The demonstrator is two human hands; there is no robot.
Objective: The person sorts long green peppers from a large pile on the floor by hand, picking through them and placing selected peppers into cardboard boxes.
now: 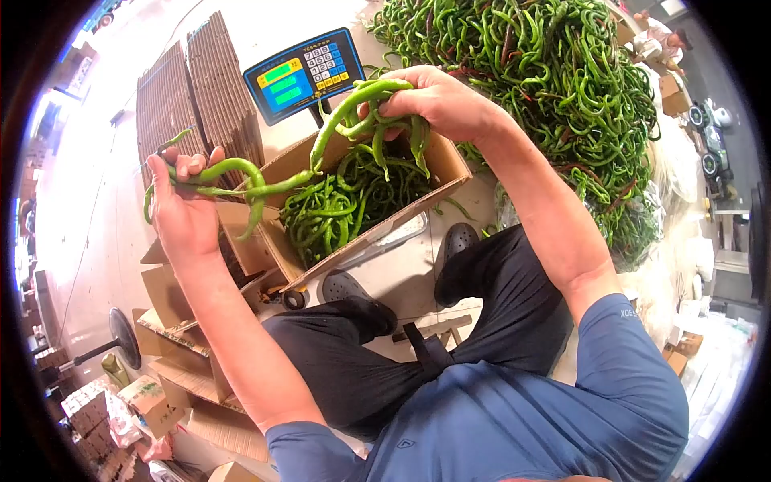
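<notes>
Several long green chili peppers (249, 178) lie across my left hand (186, 197), whose fingers curl round them. My right hand (430, 100) grips a bunch of green peppers (341, 120) above the box, some hanging down below the fingers. Below both hands stands an open cardboard box (371, 234), partly filled with green peppers (325, 215). Just behind the box is a digital scale display (305, 74) with a blue and yellow panel and lit green readouts.
A large heap of green peppers (530, 72) with some reddish ones lies at the right. Flattened cardboard stacks (221, 84) stand behind on the left. Open boxes (189, 373), a tape roll (295, 299) and a fan (123, 339) are at lower left. Another person (660, 42) is far right.
</notes>
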